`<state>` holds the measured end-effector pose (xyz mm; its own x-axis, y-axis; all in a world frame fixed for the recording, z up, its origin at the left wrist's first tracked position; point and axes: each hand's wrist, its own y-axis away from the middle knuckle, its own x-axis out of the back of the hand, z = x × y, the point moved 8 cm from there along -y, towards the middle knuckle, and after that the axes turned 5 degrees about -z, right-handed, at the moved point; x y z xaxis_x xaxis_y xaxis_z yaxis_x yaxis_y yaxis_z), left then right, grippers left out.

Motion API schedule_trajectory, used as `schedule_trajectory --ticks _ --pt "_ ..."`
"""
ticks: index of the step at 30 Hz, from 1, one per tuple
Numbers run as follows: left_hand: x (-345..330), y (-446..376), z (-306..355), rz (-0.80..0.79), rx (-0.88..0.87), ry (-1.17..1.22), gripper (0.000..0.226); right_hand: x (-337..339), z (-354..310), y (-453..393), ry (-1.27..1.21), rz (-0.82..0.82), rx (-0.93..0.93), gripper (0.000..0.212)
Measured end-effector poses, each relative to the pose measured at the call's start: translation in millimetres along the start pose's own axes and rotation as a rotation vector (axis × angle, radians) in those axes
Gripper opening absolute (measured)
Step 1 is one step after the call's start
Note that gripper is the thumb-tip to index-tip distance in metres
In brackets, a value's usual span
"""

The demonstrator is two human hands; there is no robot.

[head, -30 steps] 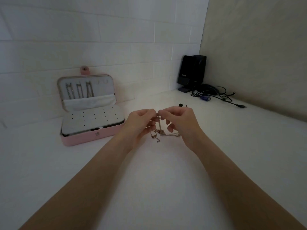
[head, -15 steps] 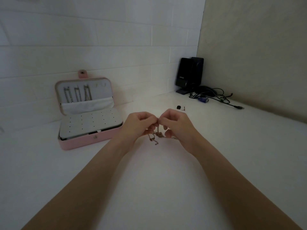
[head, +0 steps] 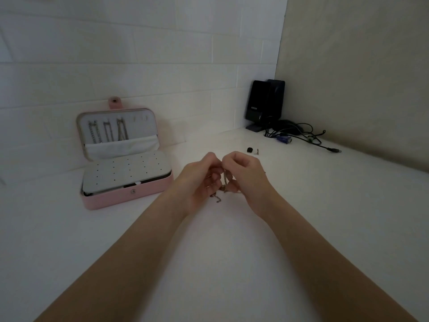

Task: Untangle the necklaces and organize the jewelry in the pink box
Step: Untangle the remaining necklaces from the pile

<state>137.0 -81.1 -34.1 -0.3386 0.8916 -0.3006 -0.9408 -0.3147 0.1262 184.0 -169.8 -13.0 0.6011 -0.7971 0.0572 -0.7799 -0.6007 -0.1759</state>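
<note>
My left hand [head: 199,182] and right hand [head: 243,175] meet above the middle of the desk [head: 220,263], fingertips almost touching, both pinching the tangled necklaces [head: 222,188]. Compared with a moment ago I have drawn the knot up closer between my fingers, so less chain hangs free; only a short tail dangles below my left hand, and I cannot tell whether it touches the desk. I judge that no strand has come free yet, so the untangling is unfinished.

Further back on the left, the pink box [head: 130,196] stands open near the desk's rear edge, three chains already hanging in its lid. Off to the right lie a small black piece [head: 250,149], then a black speaker [head: 264,105] and cables [head: 304,135] in the far right corner.
</note>
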Motion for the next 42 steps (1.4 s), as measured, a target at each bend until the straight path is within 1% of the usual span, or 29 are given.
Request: schedule_trajectory --ticks 3,5,7,10,12,15,17,20,22,24,28,30,34,36,39,42 --pt "4 -1 -1 0.05 0.022 0.12 0.018 0 -4 1 0.044 -0.02 0.049 0.015" --pt "8 0 2 0.085 -0.009 0.093 0.02 1 -3 0 0.032 -0.024 0.059 0.011" --pt "12 0 8 0.116 -0.079 -0.016 0.021 4 1 -2 -0.011 -0.02 0.043 0.006" --pt "18 2 20 0.154 -0.207 -0.272 0.025 8 7 -3 -0.037 -0.027 0.001 0.007" --pt "18 3 24 0.131 -0.242 -0.335 0.023 10 7 -3 -0.046 -0.032 -0.003 0.008" --pt "14 3 22 0.049 -0.202 -0.252 0.02 14 6 -5 -0.042 -0.033 -0.002 0.007" --pt "13 2 22 0.038 -0.192 -0.256 0.022 15 5 -5 -0.021 -0.038 -0.014 0.007" --pt "10 2 23 0.057 -0.225 -0.345 0.025 10 7 -5 -0.053 -0.076 -0.047 0.014" --pt "6 2 22 0.07 -0.239 -0.454 0.024 9 8 -5 -0.062 -0.076 -0.063 0.017" --pt "2 1 20 0.055 -0.235 -0.564 0.024 11 5 -4 -0.017 -0.05 -0.052 0.016" --pt "-3 0 17 0.0 -0.205 -0.642 0.034 15 -6 -5 0.184 -0.012 0.012 0.02" --pt "-2 -1 17 -0.02 -0.19 -0.595 0.029 17 -11 -5 0.229 -0.022 0.036 0.02" --pt "3 -2 11 -0.048 -0.087 -0.28 0.011 14 -12 -6 0.165 -0.112 0.048 0.013" --pt "3 -2 7 -0.058 -0.055 -0.2 0.012 14 -10 -6 0.204 -0.141 0.047 0.012" --pt "1 -1 12 -0.036 -0.138 -0.366 0.019 12 -6 -5 0.287 -0.176 0.021 0.013" --pt "1 0 22 0.022 -0.27 -0.608 0.017 13 -2 -5 0.328 -0.193 -0.01 0.013"
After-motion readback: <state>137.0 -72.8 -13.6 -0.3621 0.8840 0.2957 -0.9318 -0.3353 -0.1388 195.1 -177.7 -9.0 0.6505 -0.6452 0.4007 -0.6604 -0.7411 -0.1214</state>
